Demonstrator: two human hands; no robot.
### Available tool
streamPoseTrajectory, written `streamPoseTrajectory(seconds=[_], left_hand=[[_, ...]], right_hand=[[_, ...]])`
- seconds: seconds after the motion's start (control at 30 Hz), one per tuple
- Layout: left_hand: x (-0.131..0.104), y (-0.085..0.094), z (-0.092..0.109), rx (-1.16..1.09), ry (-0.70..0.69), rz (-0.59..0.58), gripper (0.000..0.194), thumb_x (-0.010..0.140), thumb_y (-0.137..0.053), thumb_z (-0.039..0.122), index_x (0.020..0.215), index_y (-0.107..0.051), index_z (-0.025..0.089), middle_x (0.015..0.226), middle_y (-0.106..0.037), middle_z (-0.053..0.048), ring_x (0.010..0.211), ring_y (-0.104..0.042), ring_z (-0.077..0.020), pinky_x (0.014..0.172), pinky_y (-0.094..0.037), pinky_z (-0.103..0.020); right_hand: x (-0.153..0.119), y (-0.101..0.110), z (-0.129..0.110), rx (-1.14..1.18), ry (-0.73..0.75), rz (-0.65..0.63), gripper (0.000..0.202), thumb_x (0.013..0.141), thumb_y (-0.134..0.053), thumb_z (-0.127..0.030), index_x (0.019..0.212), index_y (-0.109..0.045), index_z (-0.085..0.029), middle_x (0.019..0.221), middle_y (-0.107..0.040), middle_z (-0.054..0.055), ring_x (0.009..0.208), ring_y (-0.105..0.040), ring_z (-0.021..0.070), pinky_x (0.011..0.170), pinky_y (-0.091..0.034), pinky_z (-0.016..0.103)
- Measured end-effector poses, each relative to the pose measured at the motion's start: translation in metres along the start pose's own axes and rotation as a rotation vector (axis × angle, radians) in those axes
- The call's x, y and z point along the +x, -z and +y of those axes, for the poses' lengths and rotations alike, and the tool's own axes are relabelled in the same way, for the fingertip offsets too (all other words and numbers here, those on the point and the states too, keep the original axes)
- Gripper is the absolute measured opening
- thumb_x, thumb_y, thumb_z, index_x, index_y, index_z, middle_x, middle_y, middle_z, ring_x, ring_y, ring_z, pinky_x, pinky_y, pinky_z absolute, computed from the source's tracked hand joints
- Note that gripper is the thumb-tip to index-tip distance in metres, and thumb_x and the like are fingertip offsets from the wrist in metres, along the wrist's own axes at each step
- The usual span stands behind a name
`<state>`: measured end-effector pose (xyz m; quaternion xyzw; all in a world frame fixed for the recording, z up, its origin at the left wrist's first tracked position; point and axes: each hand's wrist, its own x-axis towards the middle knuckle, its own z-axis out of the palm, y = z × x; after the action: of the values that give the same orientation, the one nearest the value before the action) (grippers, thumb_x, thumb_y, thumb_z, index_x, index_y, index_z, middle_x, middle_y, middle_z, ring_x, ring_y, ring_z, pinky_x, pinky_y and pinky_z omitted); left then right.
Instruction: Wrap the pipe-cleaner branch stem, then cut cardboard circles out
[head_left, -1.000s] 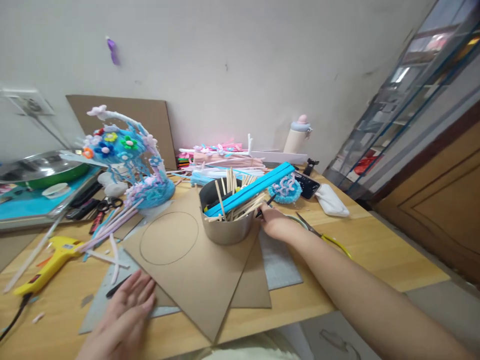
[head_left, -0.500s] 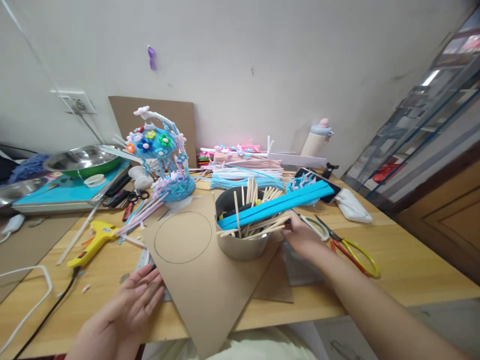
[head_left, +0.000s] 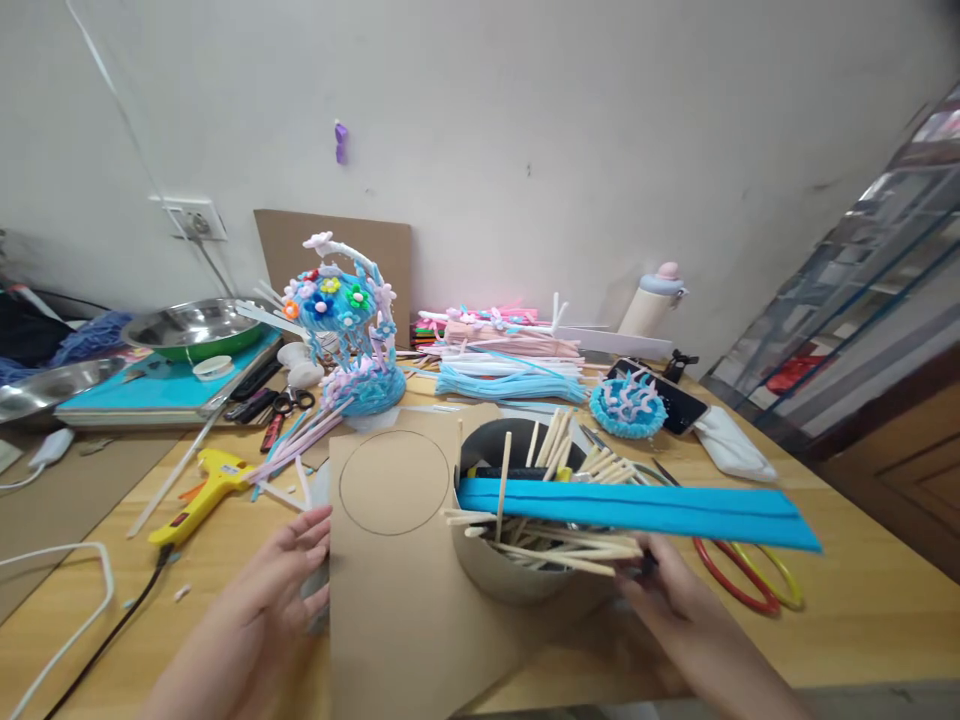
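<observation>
A metal pot (head_left: 510, 590) stands tilted over the cardboard sheet (head_left: 397, 610), crammed with wooden sticks (head_left: 555, 440) and a flat bright blue strip (head_left: 637, 508) that juts out to the right. My right hand (head_left: 667, 590) is closed at the pot's right side, around what looks like a dark handle, partly hidden by the sticks. At the cardboard's left edge is my left hand (head_left: 289, 570), its fingers stretched out and apart, holding nothing. A circle is drawn on the cardboard, left of the pot.
A yellow glue gun (head_left: 206, 495) lies at left. Behind the cardboard stands a flower-covered pipe-cleaner ornament (head_left: 367, 385). Bundled pipe cleaners (head_left: 510, 380), a blue-and-pink piece (head_left: 628, 405), a phone (head_left: 675, 400) and scissors (head_left: 757, 585) lie toward the right. A metal bowl (head_left: 187, 330) sits at back left.
The pot has come nearer to me and slightly right with my right hand, its blue strip swinging to point right. The blue-and-pink piece behind it is uncovered. The cardboard has turned somewhat. The view shifted.
</observation>
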<state>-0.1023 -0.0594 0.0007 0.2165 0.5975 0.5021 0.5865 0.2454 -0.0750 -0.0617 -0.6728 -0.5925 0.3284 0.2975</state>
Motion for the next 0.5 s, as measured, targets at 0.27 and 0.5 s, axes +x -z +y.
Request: streamPoseTrajectory(seconds=[0.27, 0.5], left_hand=[[0.062, -0.036, 0.028, 0.228, -0.022, -0.236, 0.036, 0.066, -0.063, 0.03, 0.101, -0.056, 0.025, 0.104, -0.065, -0.005, 0.102, -0.059, -0.0238, 0.065, -0.051, -0.031], [0.111, -0.083, 0.041, 0.565, -0.26, -0.162, 0.036, 0.061, -0.059, 0.035, 0.093, -0.06, 0.018, 0.093, -0.067, -0.007, 0.096, -0.06, -0.0244, 0.066, -0.048, -0.029]], right_hand=[[-0.042, -0.002, 0.018, 0.372, -0.11, 0.048, 0.03, 0.078, -0.051, -0.045, 0.101, -0.052, -0.026, 0.109, -0.064, 0.008, 0.11, -0.056, 0.0276, 0.09, -0.048, 0.039], [-0.06, -0.013, 0.02, 0.175, -0.032, -0.053, 0.04, 0.08, -0.052, -0.041, 0.115, -0.053, -0.021, 0.124, -0.057, 0.013, 0.117, -0.051, 0.0267, 0.098, -0.041, 0.043]])
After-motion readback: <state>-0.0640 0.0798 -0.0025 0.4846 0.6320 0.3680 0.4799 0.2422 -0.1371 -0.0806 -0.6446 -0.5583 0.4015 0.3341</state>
